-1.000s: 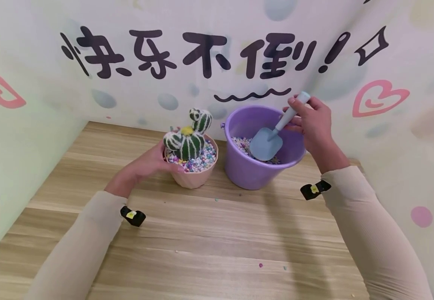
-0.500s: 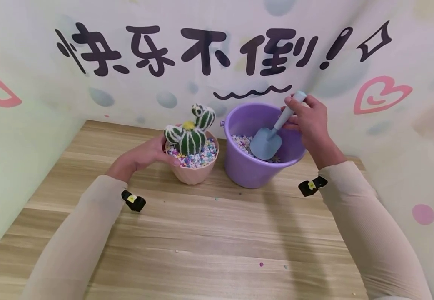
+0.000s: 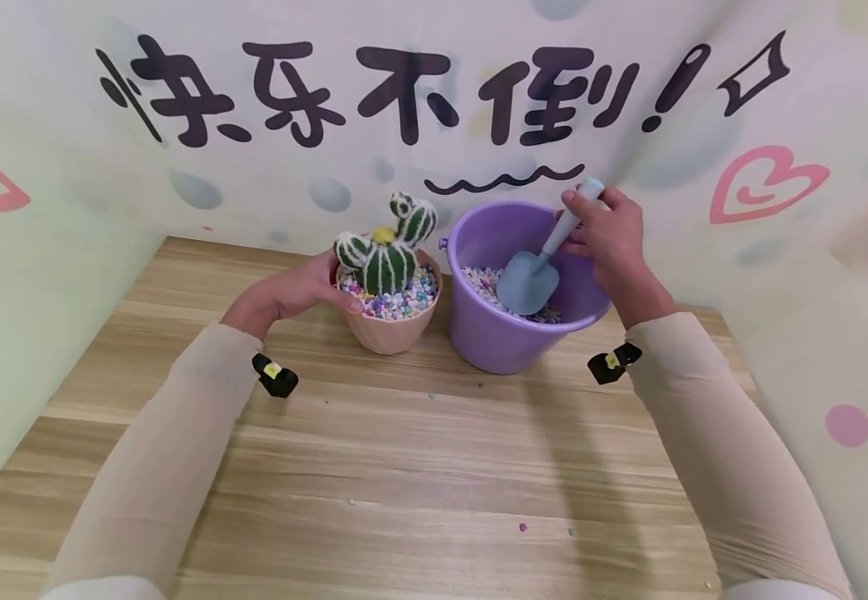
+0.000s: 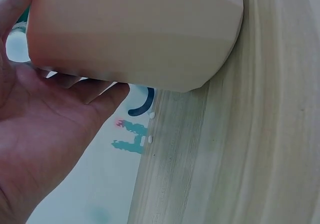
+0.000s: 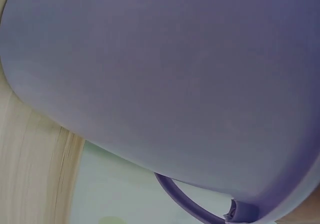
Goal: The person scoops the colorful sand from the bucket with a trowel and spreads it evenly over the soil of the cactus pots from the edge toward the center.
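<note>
My left hand (image 3: 305, 287) grips a pink faceted flowerpot (image 3: 395, 335) from its left side. The thumb lies along the front rim; the other fingers are mostly hidden behind the pot. A knitted green cactus (image 3: 387, 268) with white stripes and a yellow top stands in colourful pebbles (image 3: 421, 293). In the left wrist view the pot's side (image 4: 130, 33) rests against the palm. My right hand (image 3: 614, 237) holds a light blue shovel (image 3: 530, 283) by its handle. The blade is inside a purple bucket (image 3: 497, 337), over the pebbles at its bottom.
The bucket's handle (image 5: 187, 201) hangs on its far side in the right wrist view. Several stray pebbles, one of them magenta (image 3: 522, 527), lie on the wooden table (image 3: 404, 467). A printed cloth wall (image 3: 344, 167) rises close behind the pot and bucket.
My left hand has moved the pot slightly back and to the right, closer to the bucket. The shovel has shifted a little left, with its blade still in the bucket.
</note>
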Demonstrator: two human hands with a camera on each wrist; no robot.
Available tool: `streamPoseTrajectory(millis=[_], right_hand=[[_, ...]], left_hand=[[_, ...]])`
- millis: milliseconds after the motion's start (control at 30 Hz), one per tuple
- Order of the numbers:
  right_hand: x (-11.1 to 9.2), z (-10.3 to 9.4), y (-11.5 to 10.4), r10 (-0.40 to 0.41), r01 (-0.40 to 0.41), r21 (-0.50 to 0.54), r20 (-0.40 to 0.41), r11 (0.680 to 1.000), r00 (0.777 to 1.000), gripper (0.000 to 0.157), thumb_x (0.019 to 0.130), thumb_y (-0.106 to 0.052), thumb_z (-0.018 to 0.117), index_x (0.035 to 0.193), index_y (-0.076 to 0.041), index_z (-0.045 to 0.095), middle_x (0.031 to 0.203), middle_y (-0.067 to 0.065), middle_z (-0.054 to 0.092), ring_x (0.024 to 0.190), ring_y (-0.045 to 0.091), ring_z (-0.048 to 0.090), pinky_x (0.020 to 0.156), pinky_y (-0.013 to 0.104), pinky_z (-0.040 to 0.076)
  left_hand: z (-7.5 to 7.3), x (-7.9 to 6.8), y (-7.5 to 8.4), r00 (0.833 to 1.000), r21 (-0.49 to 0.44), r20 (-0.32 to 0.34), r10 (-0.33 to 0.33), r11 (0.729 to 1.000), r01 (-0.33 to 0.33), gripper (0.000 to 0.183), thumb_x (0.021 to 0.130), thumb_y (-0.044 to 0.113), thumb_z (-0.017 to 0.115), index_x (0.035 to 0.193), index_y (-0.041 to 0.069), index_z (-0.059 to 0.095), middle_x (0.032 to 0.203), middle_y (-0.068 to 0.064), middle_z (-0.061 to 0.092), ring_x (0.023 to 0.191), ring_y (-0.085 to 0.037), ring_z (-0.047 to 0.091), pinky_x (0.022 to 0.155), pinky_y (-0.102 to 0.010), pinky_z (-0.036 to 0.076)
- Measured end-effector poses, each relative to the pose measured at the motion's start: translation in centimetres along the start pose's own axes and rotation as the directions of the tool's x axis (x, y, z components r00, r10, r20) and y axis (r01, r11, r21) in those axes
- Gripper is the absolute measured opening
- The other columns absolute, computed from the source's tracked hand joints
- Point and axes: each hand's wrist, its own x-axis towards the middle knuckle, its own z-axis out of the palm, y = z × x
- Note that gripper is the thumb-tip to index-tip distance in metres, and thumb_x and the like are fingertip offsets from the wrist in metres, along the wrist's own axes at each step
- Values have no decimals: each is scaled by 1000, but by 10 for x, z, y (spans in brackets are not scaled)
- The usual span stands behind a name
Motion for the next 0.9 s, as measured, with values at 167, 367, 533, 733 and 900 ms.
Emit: streamPoseTrajectory(millis=[167, 367, 533, 733, 900], right_hand=[[4, 1, 2, 1, -1, -7, 1, 1000, 1000, 42, 85, -28, 74, 120, -13, 57, 100, 10, 65, 65, 18, 70, 61, 30, 59], [8, -1, 3, 22, -22, -73, -4, 997, 1000, 52, 88, -28, 71, 132, -11, 49, 108, 12, 56, 63, 17, 69, 65, 32, 60], [8, 0, 1, 29, -29, -176, -3, 984, 1000, 54, 91, -31, 67, 135, -8, 44, 108, 14, 55, 64, 15, 69, 67, 31, 59], [7, 1, -3, 39, -32, -365, 12, 931, 999, 52, 95, -37, 60, 131, -5, 40, 106, 14, 58, 65, 15, 70, 68, 33, 60], [8, -2, -7, 64, -32, -565, 38, 825, 997, 48, 98, -37, 55, 120, 4, 44, 87, 13, 66, 62, 16, 71, 65, 32, 59]], left_hand=[[-3, 5, 0, 1000, -13, -7, -5, 1000, 5, 93, 75, -5, 72, 151, 10, 21, 150, -11, 32, 137, -27, 31, 118, -46, 21], [-7, 16, -2, 1000, -27, -16, -6, 1000, 5, 95, 75, -5, 72, 152, 9, 19, 153, -12, 27, 140, -28, 26, 119, -45, 17], [-10, 21, 0, 1000, -49, 7, -14, 999, 15, 94, 74, -8, 71, 152, 8, 20, 153, -12, 29, 141, -28, 27, 120, -44, 17], [-10, 21, 3, 999, -56, 24, -21, 998, 23, 93, 75, -7, 72, 151, 10, 21, 152, -9, 31, 140, -25, 29, 119, -43, 19], [-9, 19, 3, 1000, -63, 14, -15, 998, 16, 93, 76, -5, 72, 152, 11, 21, 152, -10, 32, 139, -27, 30, 119, -43, 19]])
